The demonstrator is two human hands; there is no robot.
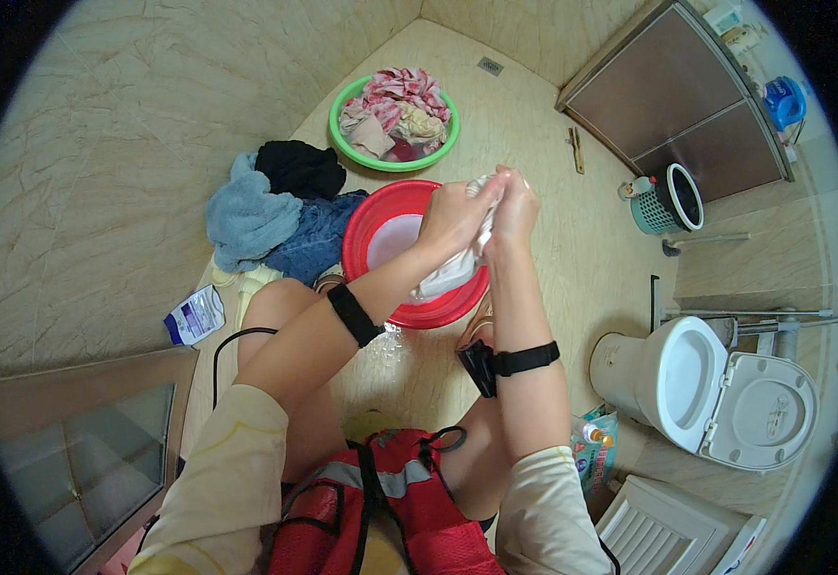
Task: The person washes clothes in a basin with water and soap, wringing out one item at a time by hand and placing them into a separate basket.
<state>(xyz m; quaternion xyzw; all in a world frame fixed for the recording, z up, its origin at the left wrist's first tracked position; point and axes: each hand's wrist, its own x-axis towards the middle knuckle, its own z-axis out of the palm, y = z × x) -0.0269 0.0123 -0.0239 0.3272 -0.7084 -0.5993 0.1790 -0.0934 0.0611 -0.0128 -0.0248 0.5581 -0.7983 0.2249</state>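
My left hand [456, 215] and my right hand [512, 212] meet above the right side of a red plastic basin [372, 208]. Both are closed around a wet-looking white cloth [451, 277], bunched and twisted between them. Its lower end hangs down over the basin, and my forearm hides part of it. Whitish, cloudy water [390, 241] shows inside the basin. Behind it stands a green-rimmed basin [393, 167] heaped with pink patterned, cream and dark red laundry [404, 100].
Left of the red basin lie a black garment [300, 169], a light blue fleecy cloth [253, 215] and blue denim [311, 241]. A detergent pouch [196, 316] lies near the wall. To the right are a toilet [685, 366], a waste basket [656, 212], a brush [576, 151] and a cabinet [656, 79].
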